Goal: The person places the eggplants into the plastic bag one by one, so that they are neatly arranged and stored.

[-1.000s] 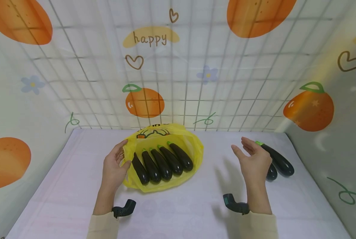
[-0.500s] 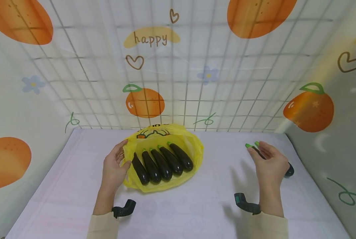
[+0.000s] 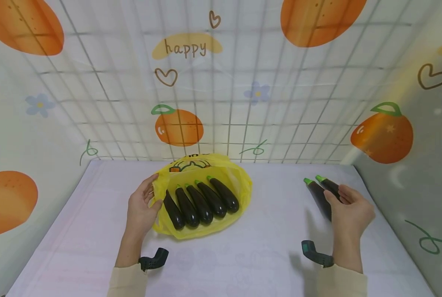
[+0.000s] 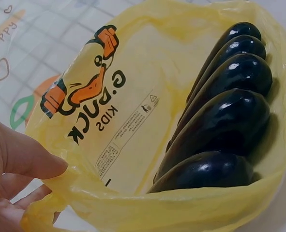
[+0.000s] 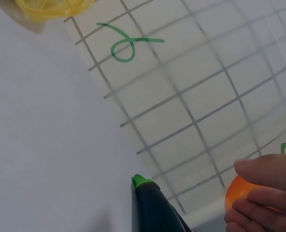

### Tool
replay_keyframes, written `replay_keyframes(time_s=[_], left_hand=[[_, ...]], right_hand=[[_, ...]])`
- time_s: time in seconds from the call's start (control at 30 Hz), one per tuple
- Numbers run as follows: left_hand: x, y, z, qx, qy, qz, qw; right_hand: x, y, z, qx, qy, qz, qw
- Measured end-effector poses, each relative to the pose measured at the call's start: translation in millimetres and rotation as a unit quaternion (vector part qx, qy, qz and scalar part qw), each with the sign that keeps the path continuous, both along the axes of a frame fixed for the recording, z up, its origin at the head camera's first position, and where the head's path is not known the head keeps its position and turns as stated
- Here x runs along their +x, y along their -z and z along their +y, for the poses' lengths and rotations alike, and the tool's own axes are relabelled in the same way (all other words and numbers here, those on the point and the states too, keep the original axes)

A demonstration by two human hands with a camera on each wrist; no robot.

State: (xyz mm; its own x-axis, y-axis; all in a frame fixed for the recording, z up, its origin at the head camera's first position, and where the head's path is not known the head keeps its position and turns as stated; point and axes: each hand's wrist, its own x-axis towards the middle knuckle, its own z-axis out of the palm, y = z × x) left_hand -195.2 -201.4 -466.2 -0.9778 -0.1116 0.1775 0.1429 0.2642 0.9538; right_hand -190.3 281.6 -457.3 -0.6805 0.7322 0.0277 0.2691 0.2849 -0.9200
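My left hand [image 3: 142,208] pinches the left rim of a yellow plastic bag [image 3: 243,181], thumb on the inner side. The bag lies with its mouth towards me and several dark eggplants [image 3: 200,205] side by side inside; the left wrist view shows their glossy round ends and a printed duck on the bag [image 4: 147,53]. On the right, two more eggplants lie on the table, a nearer one [image 3: 318,198] and a farther one [image 3: 327,186], green stems pointing away. Over them is my right hand [image 3: 351,216], partly hiding both. In the right wrist view its thumb and fingers stand apart, holding nothing.
The white-covered table [image 3: 258,260] ends at a grid wall [image 3: 221,103] behind a printed curtain. A grey side wall [image 3: 421,198] rises close to the right of the eggplants. Each wrist carries a black camera mount [image 3: 154,259].
My right hand has moved right and a little towards me, over the two loose eggplants, uncovering their stem ends. The left hand, the bag and the eggplants in it stay in place.
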Motion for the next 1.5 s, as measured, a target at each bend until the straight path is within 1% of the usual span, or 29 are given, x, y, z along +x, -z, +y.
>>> replay_keyframes(time_s=[0.2,0.47,0.73,0.87,1.0,1.1,1.3,1.5], left_hand=[[0.3,0.8,0.0,0.006,0.002,-0.001,1.0000],[-2.1,2.2,0.8,-0.002,-0.002,-0.002,1.0000],[-2.9,1.7,1.1,-0.008,-0.005,0.000,1.0000],[-2.6,2.3,0.6,-0.013,-0.006,0.002,0.9999],[-1.3,1.2,0.7,-0.007,-0.001,0.005,1.0000],[-0.6,0.0,0.8,-0.003,0.001,0.005,1.0000],[-0.3,-1.0,0.7,-0.004,-0.001,0.001,1.0000],[-1.0,-0.5,0.6,-0.012,-0.009,-0.003,0.9999]], right_hand=[[0.6,4.7,6,-0.013,0.008,-0.032,0.9994],[-0.3,15.2,17,0.005,0.006,-0.071,0.9975],[-4.4,26.9,21,0.039,-0.016,-0.091,0.9950],[-5.5,27.7,20,0.036,-0.024,-0.100,0.9940],[-6.3,27.4,19,0.045,-0.028,-0.114,0.9921],[-6.7,28.7,19,0.064,-0.038,-0.119,0.9901],[-7.4,33.7,18,0.110,-0.070,-0.108,0.9855],[-11.5,34.6,16,0.092,-0.076,-0.135,0.9836]])
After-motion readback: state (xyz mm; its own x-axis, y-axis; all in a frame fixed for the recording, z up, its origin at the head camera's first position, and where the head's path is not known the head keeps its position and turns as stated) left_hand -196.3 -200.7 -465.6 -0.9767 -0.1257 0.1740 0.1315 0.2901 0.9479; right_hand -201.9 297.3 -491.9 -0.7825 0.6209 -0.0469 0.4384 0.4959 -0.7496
